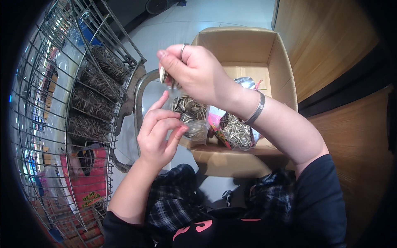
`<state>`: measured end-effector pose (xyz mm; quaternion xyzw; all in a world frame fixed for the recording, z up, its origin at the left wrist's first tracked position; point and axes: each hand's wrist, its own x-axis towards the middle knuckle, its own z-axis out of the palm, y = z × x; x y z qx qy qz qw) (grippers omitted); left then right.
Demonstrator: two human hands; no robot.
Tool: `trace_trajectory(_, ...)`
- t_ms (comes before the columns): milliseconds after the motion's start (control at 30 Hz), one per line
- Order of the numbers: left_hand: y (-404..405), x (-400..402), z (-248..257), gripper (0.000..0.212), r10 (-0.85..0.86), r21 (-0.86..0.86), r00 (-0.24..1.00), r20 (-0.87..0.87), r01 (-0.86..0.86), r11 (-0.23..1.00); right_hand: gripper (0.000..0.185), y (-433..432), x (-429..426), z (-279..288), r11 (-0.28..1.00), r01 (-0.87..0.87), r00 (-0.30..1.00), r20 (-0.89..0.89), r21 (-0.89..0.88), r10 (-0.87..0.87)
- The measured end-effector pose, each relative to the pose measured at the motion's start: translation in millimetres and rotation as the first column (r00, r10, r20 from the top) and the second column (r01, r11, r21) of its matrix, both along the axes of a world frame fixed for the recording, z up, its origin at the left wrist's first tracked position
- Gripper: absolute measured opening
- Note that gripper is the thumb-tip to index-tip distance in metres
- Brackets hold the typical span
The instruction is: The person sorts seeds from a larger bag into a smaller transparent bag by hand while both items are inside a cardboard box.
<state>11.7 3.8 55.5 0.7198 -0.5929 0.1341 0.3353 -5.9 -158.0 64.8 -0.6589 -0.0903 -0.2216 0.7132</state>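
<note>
My left hand [157,133] pinches the edge of a clear plastic bag [196,132] between thumb and fingers, its index finger raised. Large striped sunflower seeds [190,109] fill the bag, which is at the left side of an open cardboard box [237,46]. Just above the bag, my right hand [201,69] is curled around a few sunflower seeds [163,75]; some show below the thumb. A metal bangle circles the right wrist. My right forearm crosses over the box and hides part of its inside.
In the box lies a printed pink-and-white bag of smaller seeds [237,133], with a silvery packet [245,82] behind. A wire shopping cart [66,102] at left holds several seed bags [93,102] and a red printed bag [86,176]. Wooden panels [335,46] stand at right.
</note>
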Motion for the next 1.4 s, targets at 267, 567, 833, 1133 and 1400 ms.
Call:
trace_trajectory(267, 5, 0, 0, 0.016, 0.026, 0.025, 1.000, -0.010, -0.026, 0.999, 0.028, 3, -7, 5, 0.965, -0.247, 0.967, -0.034, 0.087, 0.251)
trace_trajectory(567, 8, 3, 2, 0.015, 0.041, -0.005, 0.999, -0.025, -0.041, 0.999, 0.029, -29, -12, -39, 0.915, 0.259, 0.958, 0.041, 0.310, -0.285)
trace_trajectory(833, 4, 3, 1, 0.013, 0.061, -0.001, 0.998, -0.020, -0.061, 0.998, 0.026, -29, -58, -231, 0.537, -0.243, 0.826, -0.463, -0.808, -0.323)
trace_trajectory(1133, 10, 5, -1, 0.011, 0.053, 0.040, 0.998, -0.037, -0.052, 0.998, 0.024, -1, -88, -263, 0.153, -0.819, 0.550, -0.833, -0.553, -0.065)
trace_trajectory(1400, 10, 6, 0, 0.011, 0.044, 0.035, 0.998, -0.033, -0.043, 0.998, 0.031, -11, -83, -249, 0.428, -0.695, 0.574, -0.805, -0.577, -0.152)
